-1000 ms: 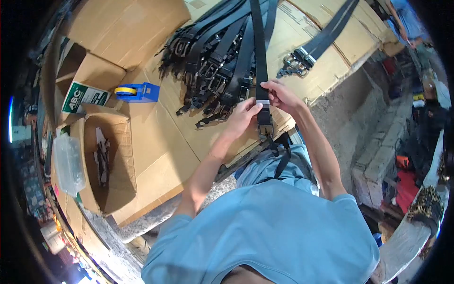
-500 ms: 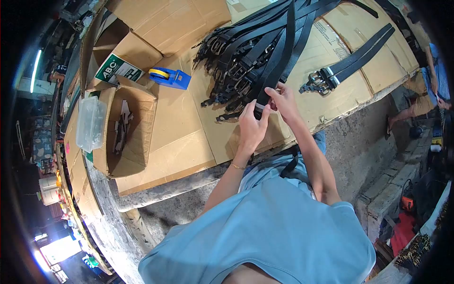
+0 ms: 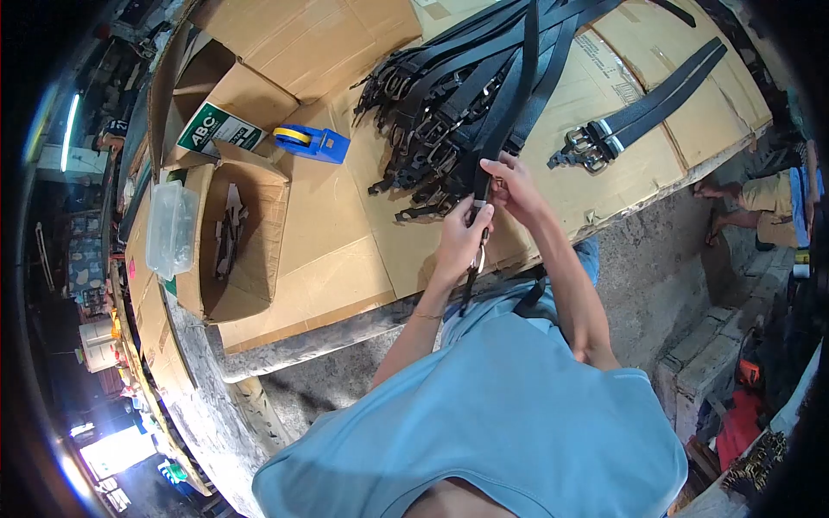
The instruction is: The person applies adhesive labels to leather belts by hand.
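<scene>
A black belt [image 3: 509, 112] runs down from the far side of the table into both of my hands. My left hand [image 3: 464, 240] is closed around its near part, just below a light band on the strap; the buckle end hangs under the fingers, partly hidden. Slightly higher up, my right hand [image 3: 511, 183] pinches the same belt between thumb and fingers. Behind it lies a pile of black belts [image 3: 432, 129] with metal buckles. To the right, a pair of belts [image 3: 639, 112] lies side by side, buckles towards me.
At the left stands an open cardboard box [image 3: 250, 250] with dark and pale pieces inside, beside a clear plastic container [image 3: 170, 229]. A blue tape dispenser [image 3: 313, 144] sits near a green ABC label [image 3: 218, 129]. Cardboard [image 3: 328, 268] covers the table. Another person's legs [image 3: 751, 207] show at the right.
The buckle end now hangs below my left hand, which has turned and lowered slightly. My right hand stays near the same spot. The person at the right has moved.
</scene>
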`<state>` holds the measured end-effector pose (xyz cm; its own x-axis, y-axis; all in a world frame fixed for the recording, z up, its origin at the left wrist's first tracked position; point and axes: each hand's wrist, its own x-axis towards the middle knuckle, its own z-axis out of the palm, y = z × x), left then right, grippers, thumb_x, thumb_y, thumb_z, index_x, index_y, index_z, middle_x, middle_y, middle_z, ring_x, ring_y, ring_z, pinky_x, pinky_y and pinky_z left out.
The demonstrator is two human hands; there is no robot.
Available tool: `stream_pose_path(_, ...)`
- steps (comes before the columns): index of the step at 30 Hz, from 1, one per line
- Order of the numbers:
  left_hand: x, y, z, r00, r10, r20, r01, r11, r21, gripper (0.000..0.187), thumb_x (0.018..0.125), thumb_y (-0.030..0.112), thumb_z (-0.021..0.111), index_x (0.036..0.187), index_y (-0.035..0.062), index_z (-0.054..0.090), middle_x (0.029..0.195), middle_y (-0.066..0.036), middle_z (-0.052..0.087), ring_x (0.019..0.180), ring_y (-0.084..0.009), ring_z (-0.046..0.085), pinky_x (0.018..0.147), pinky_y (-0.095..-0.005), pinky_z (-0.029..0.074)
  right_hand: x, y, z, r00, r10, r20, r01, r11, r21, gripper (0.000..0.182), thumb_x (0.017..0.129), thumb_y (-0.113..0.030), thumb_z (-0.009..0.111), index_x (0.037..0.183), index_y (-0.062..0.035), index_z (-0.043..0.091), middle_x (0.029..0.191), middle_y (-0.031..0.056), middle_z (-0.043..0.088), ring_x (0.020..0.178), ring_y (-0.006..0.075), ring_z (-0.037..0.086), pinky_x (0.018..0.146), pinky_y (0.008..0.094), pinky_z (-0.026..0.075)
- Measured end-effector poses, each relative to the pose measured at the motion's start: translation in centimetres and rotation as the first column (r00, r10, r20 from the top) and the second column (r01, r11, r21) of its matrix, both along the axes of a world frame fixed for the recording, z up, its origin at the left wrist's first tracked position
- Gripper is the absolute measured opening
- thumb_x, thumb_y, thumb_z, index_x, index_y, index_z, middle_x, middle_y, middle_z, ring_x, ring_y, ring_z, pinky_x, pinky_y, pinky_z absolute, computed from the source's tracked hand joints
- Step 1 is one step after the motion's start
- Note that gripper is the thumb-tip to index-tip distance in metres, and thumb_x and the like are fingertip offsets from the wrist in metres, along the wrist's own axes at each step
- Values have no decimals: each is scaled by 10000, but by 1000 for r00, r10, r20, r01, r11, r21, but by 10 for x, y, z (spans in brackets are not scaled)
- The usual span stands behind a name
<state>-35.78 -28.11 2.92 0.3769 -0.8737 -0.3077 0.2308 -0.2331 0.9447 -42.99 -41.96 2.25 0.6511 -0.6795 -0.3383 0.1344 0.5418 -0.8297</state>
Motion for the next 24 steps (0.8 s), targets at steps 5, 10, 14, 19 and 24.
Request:
stream_pose_path(5,-10,11,22,901,-22,-433,-54,985,-164,381,915,131,522,1259,-17,453,924,-92,582,613,-75,519,542,-201,443,-13,-8,7,946,275,172,-303,938,168,332,856,-338,637,954,-60,484,628,1,483,456,40,412,362,173,275)
stream_pose_path(10,-16,24,17,975,138,-175,-161,979,-122,527,894,61,536,1375,14,326,1062,-81,544,711,-91,557,565,-200,454,-14,-9,6,985,16,171,-58,967,248,312,892,-382,572,999,-94,522,613,-24,495,453,43,409,402,186,314)
stream_pose_path(14,-24,19,13,990,133,-50,-138,983,-120,594,875,78,566,1399,26,290,1140,-75,495,792,-101,559,613,-199,452,-20,-11,10,960,-100,262,12,948,317,289,908,-382,544,967,-100,538,598,-34,508,458,45,425,411,188,349)
stream_pose_path(19,-27,-5,26,754,139,642,24,971,-237,671,827,161,640,1386,11,301,1139,-138,487,851,-184,542,669,-272,457,-20,0,4,852,-331,405,74,843,533,314,899,-373,562,919,-60,585,579,-59,494,450,19,400,386,160,319)
stream_pose_path(24,-32,-13,30,644,48,763,129,977,-171,625,805,139,656,1345,11,368,1166,-177,477,967,-292,527,763,-349,467,-19,2,13,811,-404,423,91,801,592,353,883,-359,592,902,-6,591,553,-67,465,437,1,374,381,140,305)
